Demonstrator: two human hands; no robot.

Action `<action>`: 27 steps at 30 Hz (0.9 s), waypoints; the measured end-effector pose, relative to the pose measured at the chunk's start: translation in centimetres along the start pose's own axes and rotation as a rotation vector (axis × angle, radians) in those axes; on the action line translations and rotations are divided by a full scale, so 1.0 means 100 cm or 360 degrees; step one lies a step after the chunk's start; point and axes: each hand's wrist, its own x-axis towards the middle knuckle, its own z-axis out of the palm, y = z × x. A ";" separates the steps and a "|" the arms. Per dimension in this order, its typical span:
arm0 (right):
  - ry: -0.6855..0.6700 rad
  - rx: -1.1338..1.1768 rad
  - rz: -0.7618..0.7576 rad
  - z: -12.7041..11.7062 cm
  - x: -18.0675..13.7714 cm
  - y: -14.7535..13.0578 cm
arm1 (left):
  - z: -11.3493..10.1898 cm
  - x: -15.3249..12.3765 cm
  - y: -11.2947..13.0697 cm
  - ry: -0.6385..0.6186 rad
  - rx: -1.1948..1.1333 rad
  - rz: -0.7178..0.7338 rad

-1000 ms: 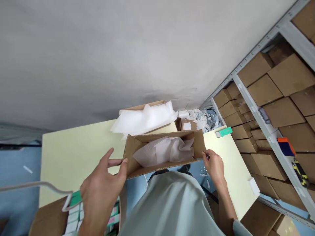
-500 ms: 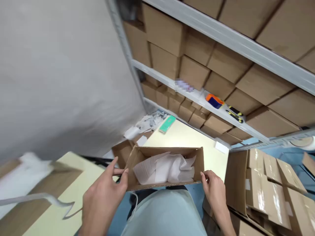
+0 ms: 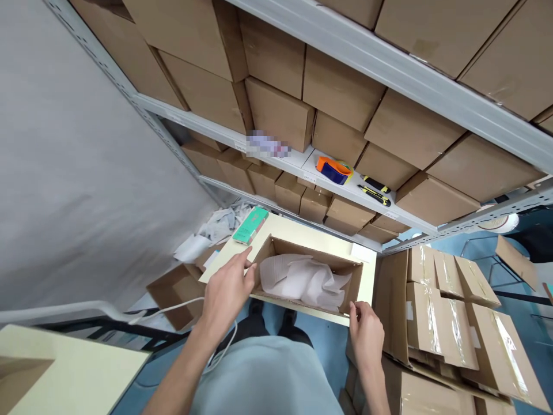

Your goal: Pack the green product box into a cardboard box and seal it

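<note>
An open-topped cardboard box point(image 3: 319, 260) rests on the pale yellow table, near its front edge. Crumpled white packing sheets point(image 3: 298, 279) lie inside, and whatever is under them is hidden. My left hand point(image 3: 228, 288) grips the box's left end, thumb and fingers at the rim. At the near right corner, my right hand point(image 3: 366, 328) pinches the box's edge with its fingertips. Beyond my left hand, a green flat box point(image 3: 250, 225) lies on the table.
Shelving point(image 3: 276, 155) full of cartons rises behind the table, with an orange and blue tape dispenser point(image 3: 333, 170) and yellow-black utility knives point(image 3: 375, 195) on it. Taped cartons point(image 3: 449, 317) are stacked at right. An open carton point(image 3: 173, 294) and a white cable point(image 3: 185, 302) are at left.
Both hands have carried the cardboard box forward, away from my body, and it now sits on the table. The view has turned to the right.
</note>
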 end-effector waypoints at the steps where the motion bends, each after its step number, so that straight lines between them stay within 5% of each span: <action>1: -0.0014 -0.0008 0.0003 0.003 0.003 -0.002 | 0.003 0.006 -0.002 -0.0008 -0.0013 0.0006; 10: 0.0032 -0.0157 0.0105 0.020 0.032 -0.032 | 0.019 0.045 -0.046 -0.0067 -0.0333 0.0034; 16: 0.0476 -0.0332 0.0124 0.003 0.035 -0.079 | 0.051 0.081 -0.093 -0.0066 -0.0745 -0.0095; 22: 0.0458 -0.0259 0.0132 0.006 0.022 -0.142 | 0.092 0.140 -0.135 -0.0169 -0.0623 -0.0331; 27: 0.0361 -0.0167 0.0308 0.012 -0.006 -0.165 | 0.111 0.171 -0.156 -0.0282 -0.0618 -0.0369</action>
